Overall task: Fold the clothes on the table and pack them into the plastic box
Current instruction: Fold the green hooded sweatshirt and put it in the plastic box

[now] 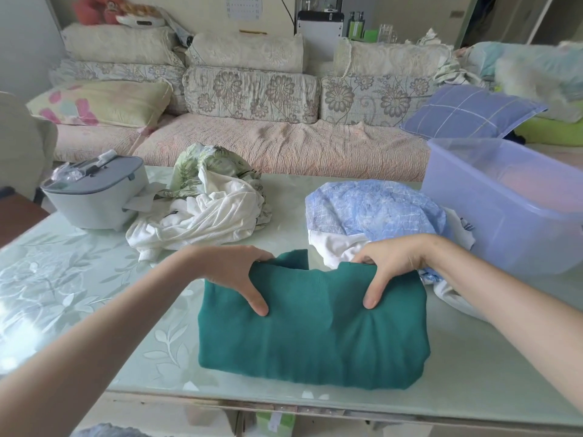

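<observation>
A folded teal-green knit garment [315,339] lies on the leaf-patterned glass bench [79,279], near its front edge. The left grip [235,272] and right grip [391,263] each pinch its far folded edge, thumbs on top. The translucent blue plastic box [504,222] stands at the right, with crumpled blue checked clothing [372,209] just beside it.

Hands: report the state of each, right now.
Left hand: closed, gripping the green garment at its far edge.
Right hand: closed, gripping the same far edge.
</observation>
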`<control>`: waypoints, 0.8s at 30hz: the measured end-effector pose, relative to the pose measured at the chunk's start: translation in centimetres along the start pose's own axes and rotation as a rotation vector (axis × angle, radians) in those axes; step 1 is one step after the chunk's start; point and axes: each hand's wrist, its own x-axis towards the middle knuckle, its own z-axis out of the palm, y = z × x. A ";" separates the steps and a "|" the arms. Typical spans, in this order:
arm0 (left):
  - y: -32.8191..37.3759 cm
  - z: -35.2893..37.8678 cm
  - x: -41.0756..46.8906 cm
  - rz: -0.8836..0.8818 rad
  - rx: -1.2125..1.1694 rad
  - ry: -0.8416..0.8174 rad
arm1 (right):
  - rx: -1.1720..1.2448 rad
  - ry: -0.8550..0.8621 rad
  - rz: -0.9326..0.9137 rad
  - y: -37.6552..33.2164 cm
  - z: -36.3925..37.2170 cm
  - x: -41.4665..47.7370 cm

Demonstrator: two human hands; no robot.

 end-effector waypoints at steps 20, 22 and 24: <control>-3.1 9.3 -0.5 0.379 0.432 0.835 | -0.603 1.030 -0.508 5.1 9.9 2.2; -2.9 8.6 -1.0 0.355 0.342 0.815 | -0.443 0.944 -0.503 4.9 9.5 1.9; -2.7 7.7 -1.1 0.301 0.273 0.764 | -0.321 0.895 -0.460 4.4 9.0 1.5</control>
